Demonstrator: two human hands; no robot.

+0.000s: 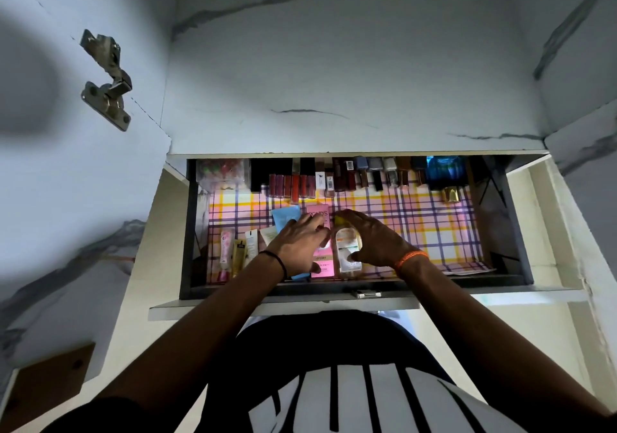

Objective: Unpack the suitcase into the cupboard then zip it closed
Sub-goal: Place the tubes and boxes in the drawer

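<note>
Head view: an open drawer (521, 219) of the cupboard (334, 65) fills the middle, lined with checked paper (417, 225). A row of lipsticks and polish bottles (350, 175) stands along its 12 o'clock edge; tubes (238, 252) lie at 8 o'clock.

The left hand (297, 245) lies flat, fingers straight, on a pink box (320, 219) and a blue tube (283, 217), gripping nothing. The right hand (374, 239), just at its 3 o'clock, curls loosely over a clear bottle (347, 252), thumb touching it; whether it truly grips I cannot tell.

The suitcase is out of sight. I judge the unpacking to be under way, toiletries being arranged; how much remains packed is not shown, and zipping is still to do.
</note>
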